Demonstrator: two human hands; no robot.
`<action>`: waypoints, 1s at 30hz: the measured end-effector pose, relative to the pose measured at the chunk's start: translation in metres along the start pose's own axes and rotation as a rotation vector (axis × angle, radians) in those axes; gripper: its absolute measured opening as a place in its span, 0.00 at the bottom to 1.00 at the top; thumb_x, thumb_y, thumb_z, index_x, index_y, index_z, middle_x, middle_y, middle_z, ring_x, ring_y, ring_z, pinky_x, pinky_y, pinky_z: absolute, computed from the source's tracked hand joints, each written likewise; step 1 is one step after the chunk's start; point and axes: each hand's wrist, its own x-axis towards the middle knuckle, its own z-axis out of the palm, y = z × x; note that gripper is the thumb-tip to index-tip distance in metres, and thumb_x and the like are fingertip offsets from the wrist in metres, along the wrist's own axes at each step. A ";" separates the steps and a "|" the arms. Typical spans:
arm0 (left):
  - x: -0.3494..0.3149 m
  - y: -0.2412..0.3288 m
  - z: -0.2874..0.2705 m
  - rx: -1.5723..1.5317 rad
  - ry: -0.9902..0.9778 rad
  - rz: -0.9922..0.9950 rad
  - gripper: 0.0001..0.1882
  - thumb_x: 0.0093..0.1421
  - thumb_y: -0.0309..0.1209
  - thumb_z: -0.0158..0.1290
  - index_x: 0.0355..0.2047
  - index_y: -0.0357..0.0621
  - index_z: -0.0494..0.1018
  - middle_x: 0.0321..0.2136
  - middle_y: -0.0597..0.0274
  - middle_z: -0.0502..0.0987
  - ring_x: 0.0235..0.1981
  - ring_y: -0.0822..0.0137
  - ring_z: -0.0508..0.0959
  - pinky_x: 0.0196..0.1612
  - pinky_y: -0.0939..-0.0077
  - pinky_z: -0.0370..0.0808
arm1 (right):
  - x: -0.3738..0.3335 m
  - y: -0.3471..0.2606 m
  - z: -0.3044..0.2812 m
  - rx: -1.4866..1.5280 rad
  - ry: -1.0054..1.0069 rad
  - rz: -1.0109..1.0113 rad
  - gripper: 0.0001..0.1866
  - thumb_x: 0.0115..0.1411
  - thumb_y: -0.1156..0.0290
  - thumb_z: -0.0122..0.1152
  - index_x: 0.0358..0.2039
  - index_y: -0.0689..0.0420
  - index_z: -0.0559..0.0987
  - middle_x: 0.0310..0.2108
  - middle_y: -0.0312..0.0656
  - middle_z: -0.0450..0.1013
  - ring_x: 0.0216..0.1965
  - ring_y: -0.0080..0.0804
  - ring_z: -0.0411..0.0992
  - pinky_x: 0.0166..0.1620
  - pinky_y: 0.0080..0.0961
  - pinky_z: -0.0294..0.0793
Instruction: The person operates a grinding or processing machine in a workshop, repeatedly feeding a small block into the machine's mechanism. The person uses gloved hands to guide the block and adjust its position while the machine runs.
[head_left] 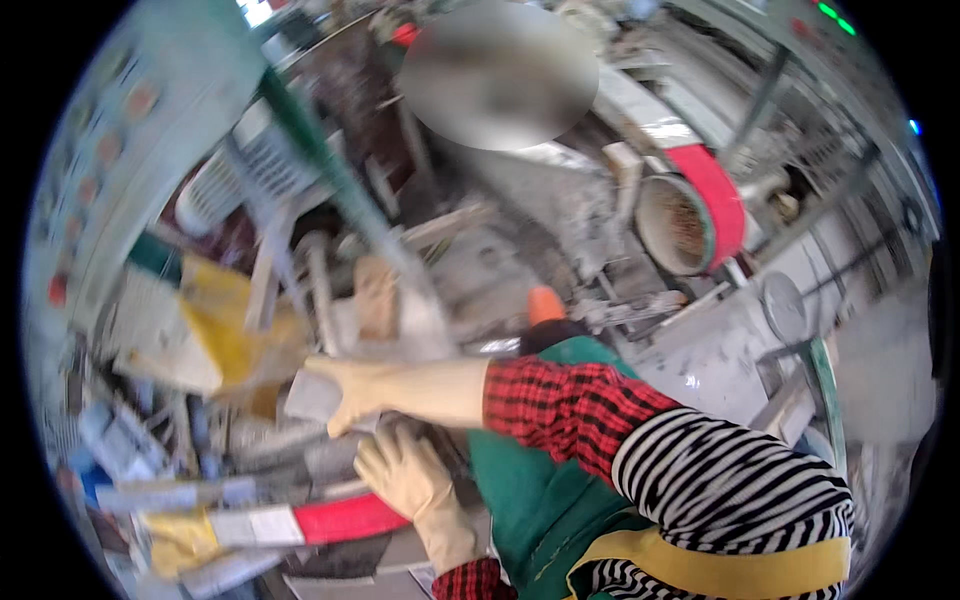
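Note:
My right hand (352, 388), in a cream rubber glove, reaches across to the left. Its thumb and fingers are closed around a pale grey flat piece (312, 397), whose exact kind I cannot make out. Just below it is my left hand (408, 478), gloved the same way, with fingers stretched out and somewhat apart and nothing visible in them. A curved band with a red stretch (350, 517) runs behind the left wrist. Red-and-black checked sleeve covers (560, 410) show on both arms, over a green apron (530, 500).
On the left stands a pale panel with round buttons (110, 150), beside a green post (300, 125). A white plastic basket (245, 170), a yellow sheet (220, 310) and a brown block (377, 298) lie beyond my hands. At right is a round container with a red band (715, 205).

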 end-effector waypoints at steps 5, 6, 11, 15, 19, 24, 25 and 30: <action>-0.025 -0.013 0.004 0.183 -0.008 0.008 0.19 0.56 0.36 0.60 0.47 0.40 0.78 0.60 0.48 0.74 0.61 0.39 0.67 0.67 0.40 0.58 | -0.068 0.080 -0.193 0.977 0.510 0.329 0.32 0.56 0.74 0.74 0.61 0.58 0.75 0.54 0.47 0.79 0.55 0.39 0.77 0.58 0.44 0.75; -0.022 -0.005 0.006 0.154 -0.008 0.051 0.18 0.56 0.35 0.60 0.46 0.40 0.79 0.59 0.48 0.75 0.61 0.39 0.67 0.67 0.40 0.58 | -0.099 0.118 -0.243 1.081 0.731 0.205 0.25 0.62 0.76 0.68 0.60 0.58 0.76 0.52 0.48 0.80 0.52 0.40 0.79 0.56 0.43 0.78; -0.039 -0.051 0.022 -0.120 0.064 0.121 0.16 0.62 0.25 0.57 0.51 0.37 0.79 0.59 0.42 0.77 0.64 0.34 0.69 0.69 0.43 0.61 | -0.232 0.185 -0.415 0.933 1.442 0.062 0.23 0.66 0.87 0.52 0.62 0.69 0.71 0.55 0.56 0.78 0.52 0.50 0.80 0.57 0.45 0.81; -0.004 -0.061 -0.028 0.117 0.072 0.056 0.17 0.68 0.33 0.56 0.53 0.35 0.79 0.56 0.38 0.78 0.58 0.37 0.75 0.63 0.44 0.70 | -0.298 0.210 -0.491 0.760 1.748 0.132 0.20 0.67 0.87 0.53 0.59 0.66 0.73 0.52 0.53 0.77 0.49 0.46 0.80 0.50 0.38 0.86; -0.016 -0.094 -0.014 0.168 0.064 -0.066 0.22 0.73 0.35 0.52 0.58 0.28 0.75 0.58 0.33 0.76 0.61 0.36 0.75 0.67 0.48 0.70 | -0.287 0.207 -0.504 0.780 1.822 0.217 0.16 0.67 0.83 0.57 0.55 0.64 0.76 0.49 0.51 0.78 0.46 0.45 0.80 0.49 0.37 0.85; -0.002 -0.065 -0.013 0.211 0.024 -0.066 0.24 0.74 0.35 0.50 0.61 0.26 0.72 0.59 0.31 0.75 0.60 0.37 0.75 0.66 0.51 0.72 | -0.323 0.261 -0.535 -0.874 1.107 0.829 0.12 0.60 0.78 0.61 0.45 0.59 0.83 0.37 0.48 0.81 0.43 0.51 0.79 0.48 0.40 0.79; -0.002 -0.064 -0.013 0.216 0.019 -0.071 0.24 0.74 0.35 0.50 0.61 0.26 0.72 0.59 0.31 0.75 0.61 0.37 0.75 0.66 0.51 0.72 | -0.325 0.261 -0.533 -0.896 1.109 0.724 0.12 0.60 0.77 0.62 0.45 0.59 0.83 0.38 0.50 0.81 0.43 0.53 0.79 0.47 0.41 0.79; -0.012 -0.070 -0.013 0.267 0.015 -0.064 0.24 0.73 0.35 0.50 0.61 0.26 0.72 0.60 0.30 0.74 0.61 0.37 0.75 0.67 0.50 0.71 | -0.327 0.225 -0.505 -0.683 1.289 0.377 0.19 0.65 0.74 0.64 0.57 0.60 0.79 0.46 0.53 0.79 0.45 0.49 0.79 0.46 0.39 0.78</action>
